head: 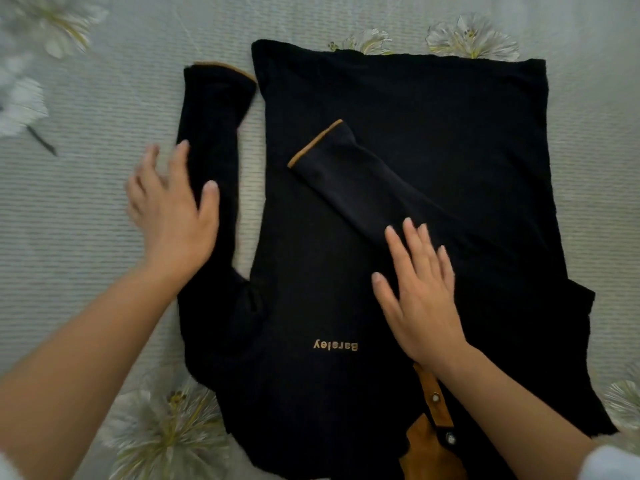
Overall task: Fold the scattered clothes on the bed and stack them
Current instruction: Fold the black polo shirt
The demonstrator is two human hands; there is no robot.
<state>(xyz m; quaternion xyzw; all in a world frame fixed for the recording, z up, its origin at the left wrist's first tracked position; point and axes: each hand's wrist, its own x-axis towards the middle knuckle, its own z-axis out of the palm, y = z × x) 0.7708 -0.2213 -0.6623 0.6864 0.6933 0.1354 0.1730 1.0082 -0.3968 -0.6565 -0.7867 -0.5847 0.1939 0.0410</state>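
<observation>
Hands flat, fingers spread: left hand (173, 216) on sleeve (211, 133), right hand (420, 292) on shirt (415, 133).

Black tan-trimmed top (398, 161), seemingly half-folded

Dim, soft even light, faint shadows, left hand (173, 216) motion-blurred, edges smeared by wide-angle distortion

Flat hands (173, 216) on black shirt (433, 133)
</observation>
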